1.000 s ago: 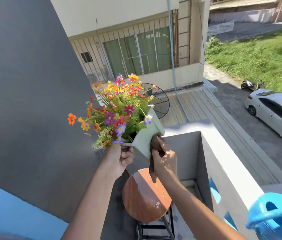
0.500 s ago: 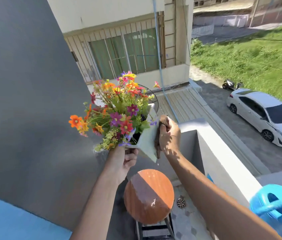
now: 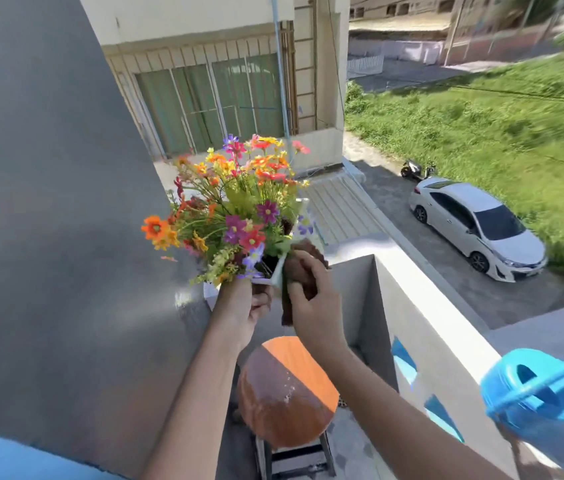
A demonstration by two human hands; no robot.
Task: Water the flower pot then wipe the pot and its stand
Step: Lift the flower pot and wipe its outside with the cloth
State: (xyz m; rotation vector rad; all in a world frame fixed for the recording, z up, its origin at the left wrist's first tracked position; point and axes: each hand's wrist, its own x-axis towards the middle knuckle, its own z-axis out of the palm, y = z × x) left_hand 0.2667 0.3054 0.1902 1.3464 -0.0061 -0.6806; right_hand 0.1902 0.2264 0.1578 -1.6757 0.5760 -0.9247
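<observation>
White flower pot hangs above the round stand, gripped underneath by the left hand. Right hand fingers clamp a brown cloth against its side.

Hemmed left by grey wall, right by parapet; open above round stand top, under lifted pot.
</observation>
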